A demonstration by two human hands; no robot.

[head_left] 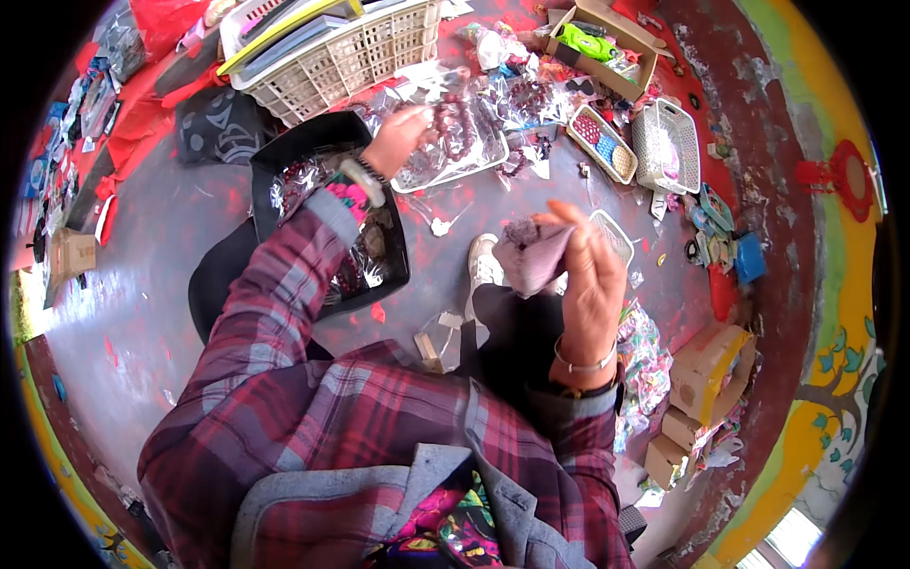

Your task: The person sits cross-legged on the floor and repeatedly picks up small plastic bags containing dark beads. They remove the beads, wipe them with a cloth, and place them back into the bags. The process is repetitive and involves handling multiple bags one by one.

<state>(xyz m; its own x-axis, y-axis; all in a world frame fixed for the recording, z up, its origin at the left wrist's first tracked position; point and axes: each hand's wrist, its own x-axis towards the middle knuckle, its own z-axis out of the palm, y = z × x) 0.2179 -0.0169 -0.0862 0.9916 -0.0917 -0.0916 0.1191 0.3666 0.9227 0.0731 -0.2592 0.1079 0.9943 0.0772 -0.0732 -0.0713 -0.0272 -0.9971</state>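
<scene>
My left hand [402, 139] reaches over a white tray [438, 180] of clear plastic bags and dark red beads. Its fingers are drawn together beside a dark red bead string [462, 128]; whether they grip it I cannot make out. Raised above my right knee, my right hand [593, 275] pinches a small mauve cloth piece [533, 251], which looks like a pouch or cap. Below my left forearm stands a black bin [396, 275] holding clear bags and dark red beads.
A cream crate [336, 81] stands at the far left. Towards the right are a white basket [666, 142], a tray of coloured beads [602, 142] and a cardboard box [607, 57]. Wrapped packets [645, 370] and torn cartons [706, 379] lie near my right arm.
</scene>
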